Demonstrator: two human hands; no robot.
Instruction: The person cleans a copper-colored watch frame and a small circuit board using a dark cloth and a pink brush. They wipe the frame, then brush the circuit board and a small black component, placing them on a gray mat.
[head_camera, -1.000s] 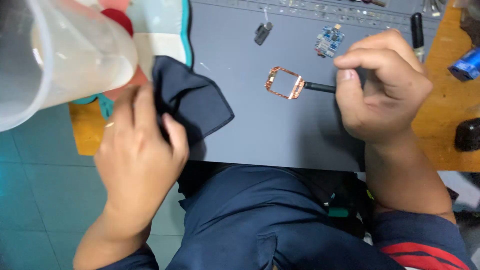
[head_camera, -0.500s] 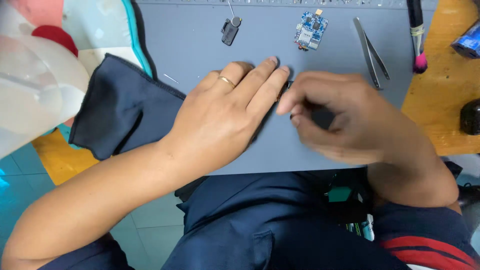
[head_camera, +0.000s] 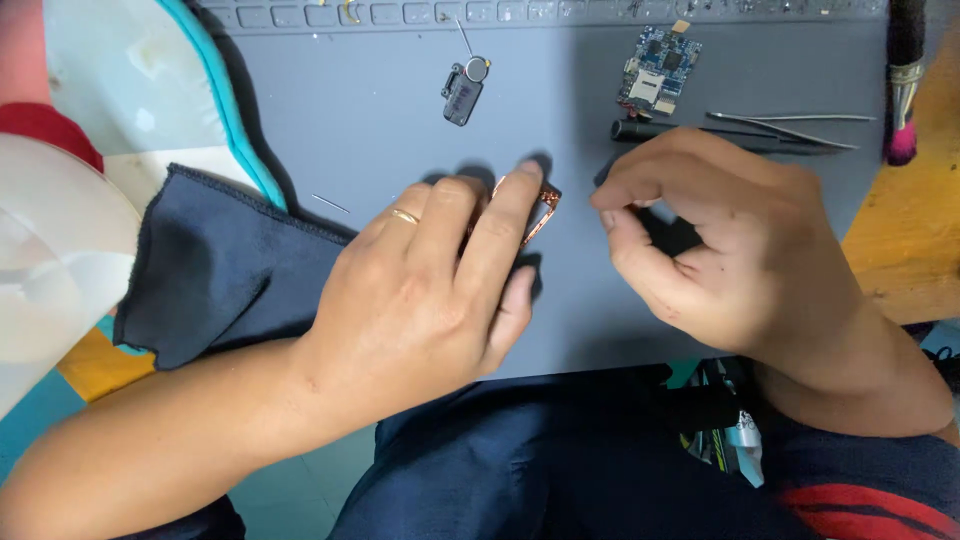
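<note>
Grip, L hand (head_camera: 430, 290): fingers flat and extended, pressing a small copper-coloured frame (head_camera: 543, 212) down onto the grey work mat (head_camera: 380, 120); pinned, not pinched. Only the frame's right corner shows past the fingertips.
Grip, R hand (head_camera: 730, 240): thumb and forefinger curled close together just right of the frame, apart from it; cannot tell if anything is held between them.

Item: copper frame, thin, open rectangle, looks v. light and easily bent; prob. fragile at corners. Best taken by the outer edges, not across the open middle; flat pressure suits it.

Nearby on desk:
- dark blue cloth (head_camera: 220, 270), soft, under L wrist side.
- small blue circuit board (head_camera: 657, 72), upper centre.
- tweezers (head_camera: 790, 125) and black pen-like tool (head_camera: 640, 131), above R hand.
- small dark component w/ round disc (head_camera: 464, 92), upper centre-left.
- brush w/ pink tip (head_camera: 902, 90), far right.
</note>
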